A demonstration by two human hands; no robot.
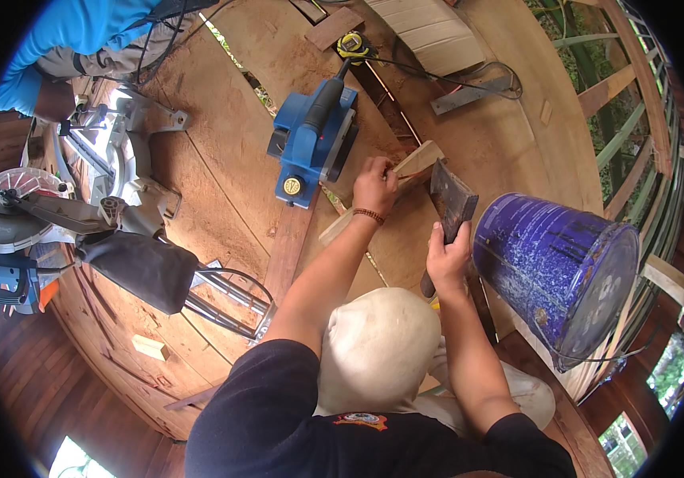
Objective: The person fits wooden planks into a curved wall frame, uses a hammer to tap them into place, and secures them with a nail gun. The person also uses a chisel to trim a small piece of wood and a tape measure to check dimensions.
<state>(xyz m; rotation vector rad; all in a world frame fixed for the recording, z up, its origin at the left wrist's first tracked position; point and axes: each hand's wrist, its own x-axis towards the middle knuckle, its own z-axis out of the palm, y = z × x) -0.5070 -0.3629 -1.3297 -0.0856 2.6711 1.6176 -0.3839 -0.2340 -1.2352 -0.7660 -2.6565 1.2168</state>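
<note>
My left hand [375, 188], with a beaded bracelet at its wrist, is closed on a narrow wooden strip [421, 159] lying slantwise over the boards. The strip's near end shows below the wrist. In my right hand [448, 256] is a machete [453, 195] with a broad, dark, square-ended blade, raised beside the strip's far end. Part of its handle shows below the fingers. Blade and strip look close together; whether they touch I cannot tell. My bent knee [379, 350] in pale trousers sits between my forearms.
A blue power planer [318, 131] and a yellow tape measure [351, 45] lie ahead. At right, a blue bucket [553, 271] is tipped on its side. A mitre saw [79, 215] stands at left, near a co-worker's blue sleeve [19, 84]. Gaps split the floorboards.
</note>
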